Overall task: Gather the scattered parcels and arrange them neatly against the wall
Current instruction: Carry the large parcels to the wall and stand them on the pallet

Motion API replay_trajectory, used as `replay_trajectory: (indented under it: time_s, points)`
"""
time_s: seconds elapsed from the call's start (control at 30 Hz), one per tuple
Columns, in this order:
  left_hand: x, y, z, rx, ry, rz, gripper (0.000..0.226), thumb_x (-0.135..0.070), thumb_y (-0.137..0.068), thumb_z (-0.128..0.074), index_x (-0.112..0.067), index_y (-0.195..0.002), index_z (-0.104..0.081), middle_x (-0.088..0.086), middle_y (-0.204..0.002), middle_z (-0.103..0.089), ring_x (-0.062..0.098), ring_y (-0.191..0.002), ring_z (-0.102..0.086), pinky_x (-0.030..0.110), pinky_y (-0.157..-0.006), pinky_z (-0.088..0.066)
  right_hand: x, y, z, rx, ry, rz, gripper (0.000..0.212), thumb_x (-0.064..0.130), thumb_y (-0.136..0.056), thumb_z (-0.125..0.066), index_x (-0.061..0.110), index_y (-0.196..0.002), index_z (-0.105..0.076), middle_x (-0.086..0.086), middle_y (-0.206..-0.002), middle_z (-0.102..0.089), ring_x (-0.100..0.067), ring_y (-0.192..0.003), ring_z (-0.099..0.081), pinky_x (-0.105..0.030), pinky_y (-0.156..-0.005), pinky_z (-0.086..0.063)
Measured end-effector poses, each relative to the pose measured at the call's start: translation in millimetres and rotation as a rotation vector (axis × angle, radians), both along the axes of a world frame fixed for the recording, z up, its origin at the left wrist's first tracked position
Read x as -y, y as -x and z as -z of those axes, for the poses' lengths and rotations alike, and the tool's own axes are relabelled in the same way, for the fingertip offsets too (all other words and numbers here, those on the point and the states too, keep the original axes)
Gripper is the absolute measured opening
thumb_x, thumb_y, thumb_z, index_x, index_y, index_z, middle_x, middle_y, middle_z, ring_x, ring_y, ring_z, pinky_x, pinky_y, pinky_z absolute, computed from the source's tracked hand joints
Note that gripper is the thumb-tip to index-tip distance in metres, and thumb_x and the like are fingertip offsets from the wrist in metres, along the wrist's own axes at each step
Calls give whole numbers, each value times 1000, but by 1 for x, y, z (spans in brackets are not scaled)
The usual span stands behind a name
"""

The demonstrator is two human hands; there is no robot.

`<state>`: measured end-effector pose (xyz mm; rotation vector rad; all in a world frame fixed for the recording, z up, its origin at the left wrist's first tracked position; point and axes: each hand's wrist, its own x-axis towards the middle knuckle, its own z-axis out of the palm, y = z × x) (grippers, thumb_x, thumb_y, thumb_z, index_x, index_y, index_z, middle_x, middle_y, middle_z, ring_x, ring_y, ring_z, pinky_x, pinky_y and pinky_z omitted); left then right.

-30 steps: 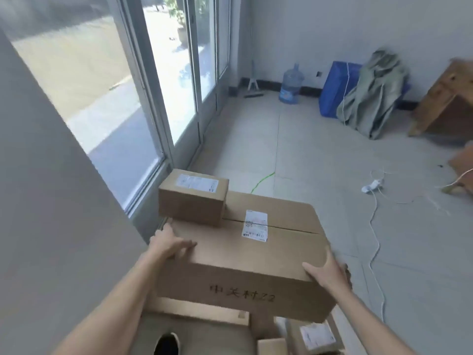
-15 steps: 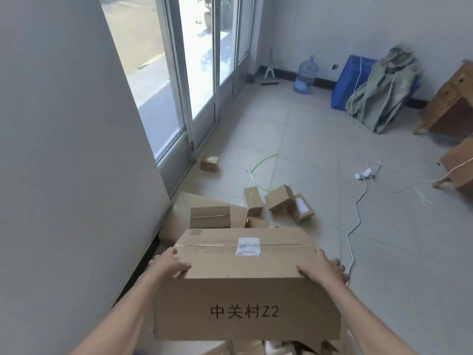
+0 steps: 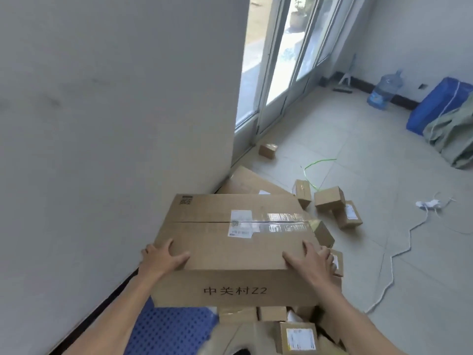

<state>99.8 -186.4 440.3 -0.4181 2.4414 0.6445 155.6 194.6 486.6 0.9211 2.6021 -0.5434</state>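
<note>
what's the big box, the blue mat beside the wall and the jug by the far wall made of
Big box: corrugated cardboard by the look, matte brown, with creased edges; glossy clear tape runs along its seam.
Blue mat: probably moulded plastic or rubber, judging by its regular grid of holes; blur leaves it open.
Jug: translucent bluish plastic, light showing through.
</note>
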Motion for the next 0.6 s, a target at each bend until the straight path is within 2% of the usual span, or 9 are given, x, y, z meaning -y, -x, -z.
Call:
replay_trajectory:
  time_s: [0.2, 0.37, 0.5, 0.6]
  points:
    - [136, -173, 19, 2, 46, -259, 94, -82, -73, -51, -37, -150, -22, 20, -150, -21, 41, -138, -20, 53, -106, -35, 134, -53, 33, 14, 47, -292, 83, 78, -71, -59, 33, -138, -40, -17, -136, -36, -39, -130, -32, -53, -107, -29]
    - [218, -301, 48, 69, 77, -484, 87, -78, -74, -53, -38, -147, -29, 17, -149, -25, 38, -136, -22, 50, -108, -34, 237, -96, 96, 139, -9, -480, 90, 82, -63, -60, 37, -138, -42, -18, -136, -42, -37, -126, -42, -46, -105, -37]
    - [264, -348, 90, 115, 87, -549, 83, -78, -73, -54, -39, -143, -33, 17, -148, -28, 37, -136, -24, 51, -108, -33, 290, -121, 155, 214, -41, -578, 93, 87, -63, -52, 36, -140, -37, -17, -139, -39, -37, -128, -40, -45, -105, -34]
    - [289, -358, 132, 107, 72, -552, 82, -78, -70, -58, -40, -140, -37, 16, -146, -29, 36, -135, -24, 52, -108, -33, 312, -139, 193, 210, 5, -539, 94, 82, -66, -58, 36, -144, -33, -20, -141, -37, -37, -131, -35, -45, -107, -29]
